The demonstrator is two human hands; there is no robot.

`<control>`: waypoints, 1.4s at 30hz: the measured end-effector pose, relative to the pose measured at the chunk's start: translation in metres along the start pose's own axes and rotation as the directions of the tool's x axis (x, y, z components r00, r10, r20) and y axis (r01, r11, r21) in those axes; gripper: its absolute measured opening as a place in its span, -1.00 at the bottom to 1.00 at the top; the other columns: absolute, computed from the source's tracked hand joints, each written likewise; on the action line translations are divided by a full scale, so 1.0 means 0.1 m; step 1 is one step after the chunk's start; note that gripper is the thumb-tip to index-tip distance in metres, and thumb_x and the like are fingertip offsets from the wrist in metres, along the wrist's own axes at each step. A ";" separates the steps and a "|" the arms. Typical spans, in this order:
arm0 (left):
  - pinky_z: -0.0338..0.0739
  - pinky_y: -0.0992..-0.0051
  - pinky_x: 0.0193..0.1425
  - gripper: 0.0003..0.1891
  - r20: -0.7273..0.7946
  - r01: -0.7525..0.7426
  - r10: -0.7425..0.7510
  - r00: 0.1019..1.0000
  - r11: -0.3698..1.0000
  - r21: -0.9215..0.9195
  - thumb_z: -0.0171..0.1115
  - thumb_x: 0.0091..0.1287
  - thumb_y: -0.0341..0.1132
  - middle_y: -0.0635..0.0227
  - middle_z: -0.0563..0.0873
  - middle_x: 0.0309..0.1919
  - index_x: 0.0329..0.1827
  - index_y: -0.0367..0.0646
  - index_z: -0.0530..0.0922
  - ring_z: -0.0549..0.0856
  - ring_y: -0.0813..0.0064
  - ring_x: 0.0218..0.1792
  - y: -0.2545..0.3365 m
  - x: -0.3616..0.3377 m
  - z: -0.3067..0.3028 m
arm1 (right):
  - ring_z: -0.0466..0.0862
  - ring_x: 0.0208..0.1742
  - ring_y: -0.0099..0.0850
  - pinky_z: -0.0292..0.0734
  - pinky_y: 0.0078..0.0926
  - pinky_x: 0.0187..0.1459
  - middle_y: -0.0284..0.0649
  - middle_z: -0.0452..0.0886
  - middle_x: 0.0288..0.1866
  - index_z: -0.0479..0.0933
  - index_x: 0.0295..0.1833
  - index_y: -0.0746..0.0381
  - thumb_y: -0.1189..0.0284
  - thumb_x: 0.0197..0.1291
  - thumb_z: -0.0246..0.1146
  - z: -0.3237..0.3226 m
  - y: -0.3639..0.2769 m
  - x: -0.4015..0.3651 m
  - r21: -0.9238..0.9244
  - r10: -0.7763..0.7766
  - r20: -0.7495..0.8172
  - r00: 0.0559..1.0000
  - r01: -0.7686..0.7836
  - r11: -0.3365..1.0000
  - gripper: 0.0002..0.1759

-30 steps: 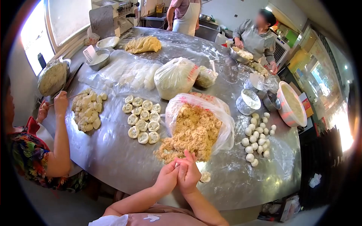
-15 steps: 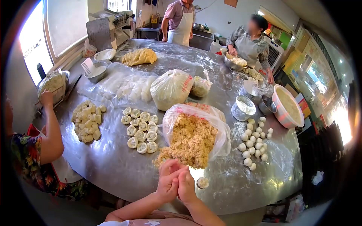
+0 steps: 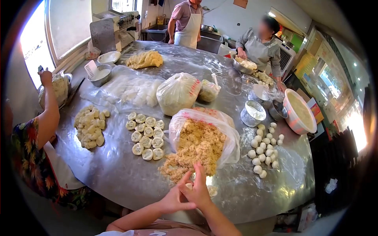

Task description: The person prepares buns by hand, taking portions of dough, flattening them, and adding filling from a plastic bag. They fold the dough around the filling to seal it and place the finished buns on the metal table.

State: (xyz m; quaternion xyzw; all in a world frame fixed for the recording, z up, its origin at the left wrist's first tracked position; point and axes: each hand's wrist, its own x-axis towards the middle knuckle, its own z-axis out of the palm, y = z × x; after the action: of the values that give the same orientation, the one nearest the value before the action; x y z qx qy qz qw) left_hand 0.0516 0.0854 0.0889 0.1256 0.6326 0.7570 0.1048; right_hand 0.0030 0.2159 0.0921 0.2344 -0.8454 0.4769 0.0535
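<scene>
My left hand (image 3: 172, 200) and my right hand (image 3: 199, 189) are pressed together at the near edge of the steel table (image 3: 118, 173). A small pale dough piece (image 3: 189, 185) shows between them, mostly hidden by the fingers. Just beyond my fingertips, crumbly brown filling (image 3: 197, 147) spills from an open plastic bag (image 3: 232, 137). One filled dough piece (image 3: 213, 191) lies on the table right of my right hand. Filled open buns (image 3: 146, 135) sit in rows to the left, and white dough balls (image 3: 264, 151) cluster to the right.
A person in a floral top (image 3: 33, 157) at the left reaches up to a bowl (image 3: 59, 88). Cut dough chunks (image 3: 91, 126), tied bags (image 3: 178, 93), flour tins (image 3: 253, 113) and a large basin (image 3: 301, 112) crowd the table. Two aproned people (image 3: 258, 43) work at the far side.
My hands have shifted from clasped flat together to fingers spread, the right fingers now pointing up at the filling. The person at the left has raised an arm higher towards the window.
</scene>
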 end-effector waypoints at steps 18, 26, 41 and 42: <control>0.38 0.17 0.25 -0.18 -0.024 0.091 -0.090 0.996 0.884 0.459 0.33 -0.01 -0.35 -0.20 0.24 0.27 0.35 -0.29 0.14 0.36 -0.12 0.26 -0.08 -0.06 0.31 | 0.06 0.54 0.07 -0.02 -0.20 0.48 0.19 0.14 0.47 0.22 0.35 0.43 0.17 0.43 -0.04 0.10 0.09 0.13 0.219 0.279 0.111 0.954 -0.297 0.930 -0.40; 0.57 0.29 -0.14 -0.72 -0.298 0.183 -0.027 0.954 0.839 0.512 0.28 0.18 -0.33 0.08 0.70 -0.21 -0.04 -0.18 0.57 0.70 0.09 -0.19 -0.13 0.11 -0.09 | 0.32 0.43 -0.04 0.22 -0.30 0.39 0.06 0.47 0.27 0.48 0.19 0.32 0.36 0.29 0.24 0.17 -0.15 -0.08 0.066 0.094 0.072 0.993 -0.099 0.993 -0.58; 0.52 0.41 -0.29 -0.85 -0.091 0.356 -0.362 0.928 0.784 0.508 0.21 0.21 -0.31 0.29 0.71 -0.48 -0.32 -0.19 0.66 0.68 0.42 -0.41 -0.14 -0.07 -0.14 | 0.65 -0.41 -0.31 0.55 -0.45 -0.35 -0.21 0.63 -0.42 0.60 -0.30 0.22 0.48 0.06 0.38 0.00 0.00 -0.26 0.006 0.079 0.173 0.982 -0.081 0.997 -0.90; 0.53 0.41 -0.24 -0.80 -0.061 0.425 -0.453 0.889 0.769 0.478 0.20 0.24 -0.25 0.26 0.71 -0.47 -0.27 -0.20 0.66 0.69 0.41 -0.37 -0.17 -0.08 -0.15 | 0.65 -0.38 -0.27 0.56 -0.41 -0.33 -0.19 0.63 -0.40 0.60 -0.30 0.21 0.47 0.07 0.37 -0.03 0.01 -0.28 0.012 0.119 0.147 0.982 -0.122 0.992 -0.90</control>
State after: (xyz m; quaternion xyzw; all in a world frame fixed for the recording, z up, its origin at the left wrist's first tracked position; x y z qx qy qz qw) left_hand 0.0548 0.0719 0.0696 0.0183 0.8079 0.5272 0.2626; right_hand 0.0268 0.2283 0.0836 0.2175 -0.8547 0.4696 -0.0401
